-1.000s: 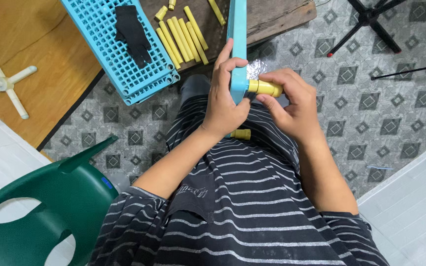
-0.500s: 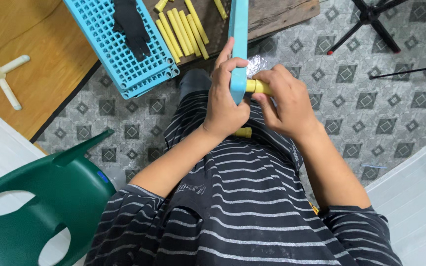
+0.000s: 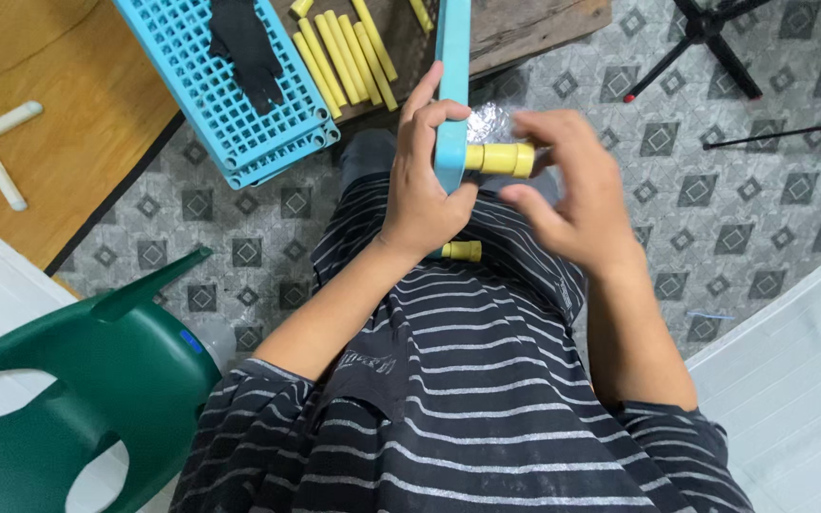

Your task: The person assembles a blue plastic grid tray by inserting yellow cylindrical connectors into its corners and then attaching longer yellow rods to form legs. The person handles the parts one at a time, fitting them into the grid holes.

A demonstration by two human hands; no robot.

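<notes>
While the left hand clamps the lower end of an upright light-blue plastic grid panel, seen edge-on, a short yellow plastic tube connector sticks out sideways from the panel's corner toward the right. It looks seated in the panel, so I judge that peg as fitted or nearly so. A second short yellow peg shows lower down, just below the left hand, over the striped shirt; whether it sits in the same panel I cannot tell, since the hand hides the join.

The right hand is loosely open, fingers spread and blurred, curved round the free end of the upper connector. Thumb lies just below it, fingertips just above and beyond. It appears not to grip the connector; contact is unclear.

Left to do, judging from what lies about: a row of long yellow plastic rods on the dark wooden board, unused, and a stack of light-blue grid panels with a black glove on top, also not joined to anything. So the work seems early to mid stage.

Green plastic chair at lower left.
</notes>
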